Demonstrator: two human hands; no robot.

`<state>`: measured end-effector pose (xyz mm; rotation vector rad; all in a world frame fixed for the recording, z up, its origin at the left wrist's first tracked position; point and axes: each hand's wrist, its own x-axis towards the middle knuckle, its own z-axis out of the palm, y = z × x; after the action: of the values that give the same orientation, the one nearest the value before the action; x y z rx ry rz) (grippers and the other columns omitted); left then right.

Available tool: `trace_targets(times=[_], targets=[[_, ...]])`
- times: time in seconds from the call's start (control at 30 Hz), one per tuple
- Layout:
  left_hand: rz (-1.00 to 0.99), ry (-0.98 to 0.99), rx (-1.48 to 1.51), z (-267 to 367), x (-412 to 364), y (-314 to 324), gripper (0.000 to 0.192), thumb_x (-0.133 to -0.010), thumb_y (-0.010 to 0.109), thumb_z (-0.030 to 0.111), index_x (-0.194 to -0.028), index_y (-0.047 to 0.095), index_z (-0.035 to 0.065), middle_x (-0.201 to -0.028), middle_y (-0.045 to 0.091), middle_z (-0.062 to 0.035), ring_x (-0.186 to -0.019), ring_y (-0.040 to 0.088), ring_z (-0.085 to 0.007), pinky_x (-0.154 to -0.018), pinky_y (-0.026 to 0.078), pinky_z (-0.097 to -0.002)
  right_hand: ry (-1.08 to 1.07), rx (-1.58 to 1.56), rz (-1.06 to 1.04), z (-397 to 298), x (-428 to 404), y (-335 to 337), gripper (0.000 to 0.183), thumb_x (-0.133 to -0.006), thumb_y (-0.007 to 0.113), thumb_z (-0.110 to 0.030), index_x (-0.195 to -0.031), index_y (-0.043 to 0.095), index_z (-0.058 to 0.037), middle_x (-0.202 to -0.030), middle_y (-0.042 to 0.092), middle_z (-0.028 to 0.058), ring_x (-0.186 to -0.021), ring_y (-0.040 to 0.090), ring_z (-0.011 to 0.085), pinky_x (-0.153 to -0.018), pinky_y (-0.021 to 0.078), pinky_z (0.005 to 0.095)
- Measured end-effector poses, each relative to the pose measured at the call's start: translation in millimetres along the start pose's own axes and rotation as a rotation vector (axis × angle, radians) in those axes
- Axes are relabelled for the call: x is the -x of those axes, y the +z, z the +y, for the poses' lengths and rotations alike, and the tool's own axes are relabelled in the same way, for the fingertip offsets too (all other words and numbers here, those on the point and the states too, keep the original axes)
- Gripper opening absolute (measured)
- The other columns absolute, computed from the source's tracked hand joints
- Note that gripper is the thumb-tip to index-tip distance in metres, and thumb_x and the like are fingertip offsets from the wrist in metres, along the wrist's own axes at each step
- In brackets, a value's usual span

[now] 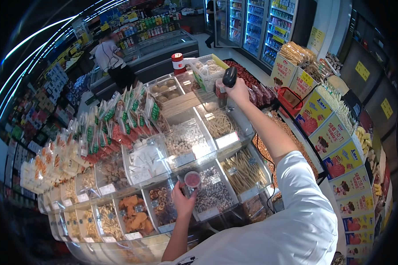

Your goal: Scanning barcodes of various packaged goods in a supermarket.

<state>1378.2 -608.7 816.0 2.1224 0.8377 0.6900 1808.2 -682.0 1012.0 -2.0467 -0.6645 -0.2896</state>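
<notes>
My left hand point(184, 200) holds a small clear round tub point(192, 179) with red contents, above bins of dried goods near the front of the display. My right hand point(237, 90) reaches far forward, closed around a black handheld barcode scanner point(230, 77). Just beside and below the scanner stands a round container point(221, 88) with reddish contents. Behind it is a clear plastic tub point(205, 71) holding pale bagged goods. A black cable point(268, 159) hangs along the display's right side. Red-lidded canister point(178, 63) stands behind the bins.
Clear lidded bins point(187, 137) of dried foods fill the display. Bagged goods point(129, 114) stand on its left. At right are a red basket point(289, 101) and printed cartons point(330, 132). A person point(109, 56) stands beyond at a chest freezer; another is partly visible near the drink fridges point(253, 26).
</notes>
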Motion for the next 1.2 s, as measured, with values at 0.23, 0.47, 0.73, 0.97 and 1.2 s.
trace_targets(times=[0.23, 0.47, 0.73, 0.97, 1.2], targets=[[-0.002, 0.063, -0.092, 14, 0, -3, 0.084, -0.072, 0.086, 0.033, -0.134, 0.044, -0.0055, -0.118, 0.059, -0.0183, -0.114, 0.052, -0.0362, -0.102, 0.038, -0.0462, 0.065, -0.168, -0.046, 19, -1, 5, 0.038, -0.077, 0.073, -0.038, -0.096, 0.072, -0.0041, -0.093, 0.071, 0.0194, -0.091, 0.070, 0.0325, -0.080, 0.0522, 0.0397], [0.086, 0.222, -0.076, 6, -3, 9, 0.085, -0.070, 0.086, 0.036, -0.133, 0.046, -0.0040, -0.114, 0.061, -0.0175, -0.108, 0.056, -0.0357, -0.098, 0.038, -0.0477, -0.020, -0.349, -0.360, -28, 85, -38, 0.038, -0.072, 0.074, -0.013, -0.107, 0.066, -0.0012, -0.091, 0.070, 0.0094, -0.083, 0.067, 0.0198, -0.077, 0.0517, 0.0338], [-0.175, 0.037, 0.596, -9, 12, 21, 0.056, -0.078, 0.073, 0.018, -0.125, 0.047, 0.0016, -0.115, 0.062, -0.0124, -0.103, 0.065, -0.0262, -0.090, 0.054, -0.0393, -0.142, -0.715, -0.937, -104, 330, -144, 0.046, -0.075, 0.077, -0.007, -0.118, 0.061, -0.0026, -0.102, 0.068, 0.0043, -0.095, 0.059, 0.0115, -0.086, 0.0492, 0.0303], [-0.528, -0.329, 1.496, 97, 59, -25, 0.047, -0.095, 0.059, 0.037, -0.129, 0.047, 0.0065, -0.107, 0.065, -0.0089, -0.095, 0.067, -0.0234, -0.085, 0.056, -0.0419, 0.071, -0.744, -0.750, -77, 381, -194, 0.049, -0.082, 0.078, -0.009, -0.125, 0.057, 0.0000, -0.112, 0.065, 0.0040, -0.103, 0.056, 0.0102, -0.092, 0.0465, 0.0294], [-0.491, -0.108, 1.234, 173, 71, -83, 0.057, -0.097, 0.054, 0.046, -0.134, 0.044, 0.0043, -0.116, 0.064, -0.0150, -0.098, 0.067, -0.0260, -0.088, 0.055, -0.0397, -0.113, -0.695, -0.785, -117, 394, -213, 0.055, -0.076, 0.080, -0.005, -0.126, 0.056, -0.0003, -0.112, 0.066, 0.0103, -0.102, 0.060, 0.0173, -0.093, 0.0473, 0.0331]])
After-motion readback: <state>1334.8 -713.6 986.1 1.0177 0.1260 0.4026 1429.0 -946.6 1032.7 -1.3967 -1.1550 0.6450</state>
